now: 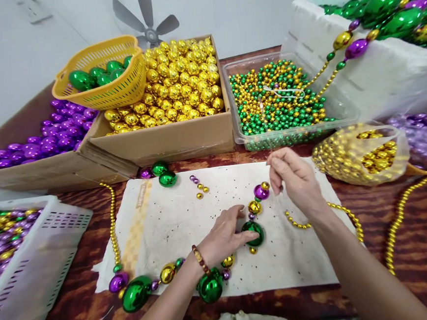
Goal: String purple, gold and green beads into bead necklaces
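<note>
Remotely, I see the cloth (181,221), the bead strand (167,273) along its near left edge, my right hand (270,163) pinched closed near its far right corner, contents unclear, my left hand (246,222), loosely open, touching a green ball (259,240) on it.

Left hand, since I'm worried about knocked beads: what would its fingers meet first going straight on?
The left hand would probably meet the gold bead just beyond its fingertips, or pass above it; depth is unclear.
</note>
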Tool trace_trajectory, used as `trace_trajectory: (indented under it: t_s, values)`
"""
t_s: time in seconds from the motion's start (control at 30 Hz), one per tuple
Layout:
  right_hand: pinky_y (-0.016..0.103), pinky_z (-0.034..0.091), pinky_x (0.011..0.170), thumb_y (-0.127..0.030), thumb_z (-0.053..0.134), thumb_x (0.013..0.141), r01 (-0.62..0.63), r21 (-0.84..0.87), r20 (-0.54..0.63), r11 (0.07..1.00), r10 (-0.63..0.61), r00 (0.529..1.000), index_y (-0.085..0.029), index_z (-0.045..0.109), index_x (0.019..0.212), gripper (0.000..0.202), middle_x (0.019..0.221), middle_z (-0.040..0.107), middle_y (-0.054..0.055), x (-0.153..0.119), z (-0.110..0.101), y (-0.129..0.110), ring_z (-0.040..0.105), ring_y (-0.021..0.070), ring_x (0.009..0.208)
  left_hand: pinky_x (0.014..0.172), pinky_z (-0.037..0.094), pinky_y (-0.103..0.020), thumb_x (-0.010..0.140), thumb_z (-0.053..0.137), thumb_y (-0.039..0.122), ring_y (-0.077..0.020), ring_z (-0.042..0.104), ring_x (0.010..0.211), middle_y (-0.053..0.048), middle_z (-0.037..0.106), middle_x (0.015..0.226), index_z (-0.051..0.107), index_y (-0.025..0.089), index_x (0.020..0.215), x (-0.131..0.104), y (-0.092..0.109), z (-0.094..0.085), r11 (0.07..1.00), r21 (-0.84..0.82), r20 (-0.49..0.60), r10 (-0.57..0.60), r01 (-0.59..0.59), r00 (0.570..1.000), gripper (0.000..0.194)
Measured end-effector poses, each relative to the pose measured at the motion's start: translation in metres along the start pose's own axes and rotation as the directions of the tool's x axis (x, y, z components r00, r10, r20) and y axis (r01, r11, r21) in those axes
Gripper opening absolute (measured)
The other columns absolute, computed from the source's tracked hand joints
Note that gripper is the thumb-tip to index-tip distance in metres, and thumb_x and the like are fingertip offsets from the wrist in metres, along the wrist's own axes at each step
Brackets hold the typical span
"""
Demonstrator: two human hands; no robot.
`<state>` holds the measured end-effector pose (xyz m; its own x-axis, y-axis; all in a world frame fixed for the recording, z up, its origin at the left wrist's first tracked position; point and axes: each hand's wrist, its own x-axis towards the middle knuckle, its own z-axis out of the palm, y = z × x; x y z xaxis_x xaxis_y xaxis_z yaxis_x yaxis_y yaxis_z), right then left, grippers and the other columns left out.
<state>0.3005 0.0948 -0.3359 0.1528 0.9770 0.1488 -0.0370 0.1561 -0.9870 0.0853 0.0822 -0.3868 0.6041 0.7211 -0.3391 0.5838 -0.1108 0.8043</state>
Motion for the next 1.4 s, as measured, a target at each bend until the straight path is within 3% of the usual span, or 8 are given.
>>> trace_trajectory:
  t_s: [0.17,0.33,0.53,0.7,0.83,1.1,1.27,1.4]
  values:
    - [0.019,0.029,0.035,-0.026,0.05,0.097,0.133,0.244,-0.071,0.961,-0.119,0.99,-0.023,0.055,0.088,0.011,0.054,0.038,-0.008,0.01,-0.007,-0.047,0.035,0.0059,0.037,0.095,0.039,-0.043,0.083,0.06,0.05,-0.0278,0.051,0.109,-0.008,0.063,0.111,0.047,0.025,0.134,-0.008,-0.004,-0.001,0.996,0.079,0.065,0.035,-0.04,0.997,0.058]
    - [0.018,0.025,0.032,-0.024,0.051,0.096,0.176,0.264,-0.047,0.948,-0.17,0.984,-0.023,0.057,0.085,0.012,0.053,0.035,-0.007,0.012,-0.012,-0.084,0.029,0.0064,0.038,0.098,0.039,-0.046,0.083,0.061,0.049,-0.0291,0.052,0.111,-0.009,0.062,0.116,0.052,0.027,0.13,-0.008,-0.004,-0.005,0.992,0.099,0.02,0.08,-0.082,0.997,0.053]
    - [0.019,0.025,0.033,-0.026,0.054,0.095,0.174,0.202,0.021,0.964,-0.182,0.983,-0.023,0.058,0.085,0.011,0.054,0.037,-0.006,0.006,-0.007,-0.112,0.034,0.0062,0.039,0.108,0.032,-0.039,0.095,0.046,0.035,-0.0218,0.044,0.129,-0.008,0.049,0.14,0.035,0.029,0.144,0.013,0.062,-0.019,0.9,-0.157,-0.225,0.369,-0.407,0.902,0.05]
    - [0.02,0.023,0.034,-0.028,0.053,0.096,0.186,0.24,-0.019,0.953,-0.187,0.982,-0.023,0.057,0.085,0.012,0.052,0.036,-0.007,0.017,-0.01,-0.117,0.03,0.0057,0.037,0.094,0.042,-0.034,0.095,0.045,0.034,-0.0205,0.058,0.105,-0.007,0.065,0.112,0.062,0.023,0.116,0.038,0.104,-0.008,0.817,-0.213,-0.148,0.516,-0.537,0.844,0.029]
    - [0.021,0.015,0.034,-0.021,0.061,0.089,0.234,0.279,-0.16,0.931,-0.195,0.968,-0.021,0.058,0.08,0.009,0.051,0.033,-0.007,0.034,-0.035,-0.122,0.022,0.0058,0.039,0.073,0.043,-0.027,0.097,0.041,0.036,-0.0148,0.057,0.077,-0.004,0.066,0.092,0.061,0.019,0.101,0.044,0.096,0.006,0.858,-0.255,-0.166,0.416,-0.446,0.894,0.026]
    - [0.021,0.011,0.036,-0.011,0.065,0.079,0.339,0.3,-0.356,0.892,-0.225,0.907,-0.016,0.055,0.075,0.012,0.047,0.034,-0.01,0.073,-0.077,-0.132,0.021,0.0031,0.038,0.074,0.039,-0.027,0.1,0.031,0.037,-0.0143,0.054,0.078,-0.002,0.064,0.091,0.057,0.02,0.098,0.037,0.068,0.029,0.908,-0.214,-0.229,0.311,-0.36,0.922,0.032]
    - [0.022,0.014,0.037,-0.009,0.052,0.09,0.344,0.252,-0.455,0.904,-0.203,0.867,-0.017,0.054,0.072,0.02,0.044,0.033,-0.011,0.093,-0.096,-0.147,0.024,0.0016,0.036,0.075,0.04,-0.029,0.099,0.03,0.035,-0.0157,0.054,0.078,-0.001,0.062,0.086,0.058,0.02,0.097,0.034,0.052,0.037,0.933,-0.162,-0.243,0.278,-0.322,0.929,0.031]
    - [0.024,0.019,0.04,-0.003,0.05,0.09,0.204,0.232,-0.392,0.951,-0.1,0.914,-0.015,0.058,0.071,0.024,0.049,0.044,-0.008,0.098,-0.102,-0.145,0.038,0.001,0.043,0.078,0.042,-0.031,0.095,0.037,0.025,-0.0179,0.056,0.084,-0.003,0.061,0.091,0.06,0.021,0.096,0.024,0.033,0.035,0.95,-0.138,-0.277,0.235,-0.28,0.932,0.024]
